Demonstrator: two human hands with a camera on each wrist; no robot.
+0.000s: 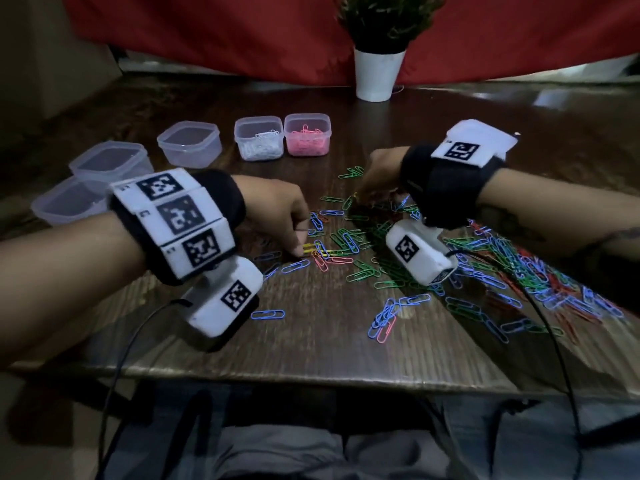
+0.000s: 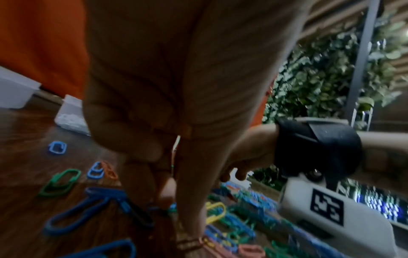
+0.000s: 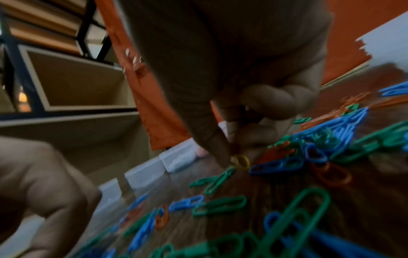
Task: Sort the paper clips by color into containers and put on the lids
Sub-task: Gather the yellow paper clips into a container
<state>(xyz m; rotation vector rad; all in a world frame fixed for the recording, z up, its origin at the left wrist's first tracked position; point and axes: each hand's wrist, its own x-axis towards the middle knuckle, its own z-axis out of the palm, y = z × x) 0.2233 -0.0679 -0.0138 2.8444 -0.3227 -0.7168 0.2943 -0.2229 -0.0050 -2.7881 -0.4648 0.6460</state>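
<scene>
While left hand (image 1: 277, 211) nears, yellow clip (image 3: 240, 161) touches right hand (image 3: 253, 111) fingertip.

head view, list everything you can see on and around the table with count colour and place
white clip container: one, clear tub, white clips inside, back centre
pink clip container: one, clear tub, pink clips inside, touching the white one's right side
empty containers: three, clear, back left, no lids seen
loose paper clips: many, blue, green, red, a few yellow and pink, spread centre to right
potted plant: one, green in white pot, back edge
red cloth: one, behind the table
table: one, dark wood
left hand: fingertips down at yellow clips
right hand: fingers curled, picking at a yellow clip
</scene>
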